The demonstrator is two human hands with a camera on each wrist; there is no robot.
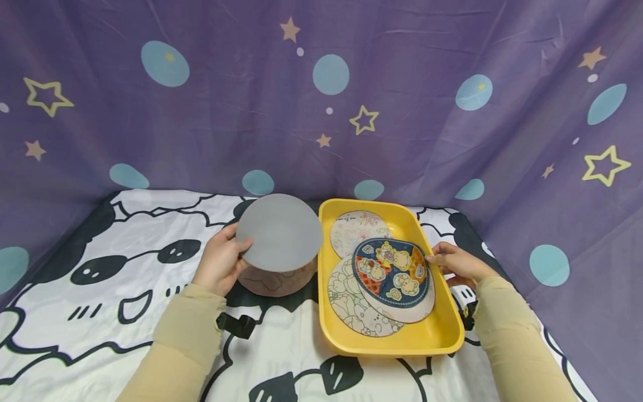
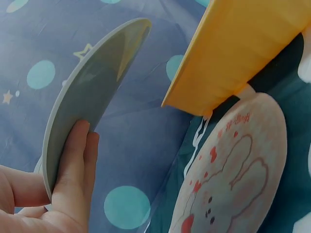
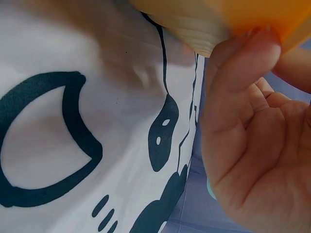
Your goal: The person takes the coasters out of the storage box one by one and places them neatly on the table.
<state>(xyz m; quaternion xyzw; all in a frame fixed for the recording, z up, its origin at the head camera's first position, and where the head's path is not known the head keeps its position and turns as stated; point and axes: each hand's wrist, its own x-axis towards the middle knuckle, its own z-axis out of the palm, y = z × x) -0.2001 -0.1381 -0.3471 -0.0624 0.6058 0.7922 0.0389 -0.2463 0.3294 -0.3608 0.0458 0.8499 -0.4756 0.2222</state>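
One smooth disc (image 1: 279, 233) in left fingers (image 2: 74, 158), rounded yellow tray (image 1: 443, 330)

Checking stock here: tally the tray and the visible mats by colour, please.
Grey mat: 1
Dark blue mat: 1
Pale mats: 4
Yellow tray: 1
Total: 7

At eight o'clock, I see the left grip (image 2: 63, 194) pinching a tilted grey disc (image 2: 92, 82), which extends toward twelve; at two, a yellow container (image 2: 233, 53); at four, a rabbit-printed disc (image 2: 238, 170); behind, a blue backdrop (image 2: 131, 136) with teal spots.
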